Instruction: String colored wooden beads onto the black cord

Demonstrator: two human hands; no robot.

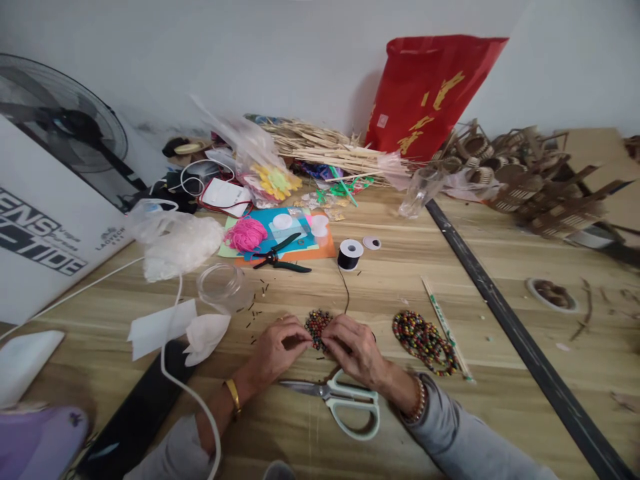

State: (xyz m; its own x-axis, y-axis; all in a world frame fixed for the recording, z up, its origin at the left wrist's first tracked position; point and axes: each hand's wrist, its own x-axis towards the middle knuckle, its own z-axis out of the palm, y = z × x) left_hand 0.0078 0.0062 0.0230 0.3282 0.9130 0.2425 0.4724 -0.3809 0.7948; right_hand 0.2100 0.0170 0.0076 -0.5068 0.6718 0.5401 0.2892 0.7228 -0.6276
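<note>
My left hand (280,343) pinches thumb and forefinger together at the left edge of a small pile of multicoloured beads (319,323). What sits between those fingertips is too small to make out. At the pile's right side my right hand (354,347) is closed in a pinch. A thin black cord (346,290) runs from a spool (350,255) down to its fingers. Scissors with pale green handles (353,403) lie just below the hands, blades pointing left. To the right is a coiled string of multicoloured beads (423,341) beside a thin patterned strip (445,327).
Black-handled pliers (280,257) and pink yarn (246,233) lie on coloured sheets. Small dark bits (255,310) are scattered left of the beads, near a clear round container (220,285). A white cable (187,383) crosses by my left forearm. A dark strip (520,313) spans the right side.
</note>
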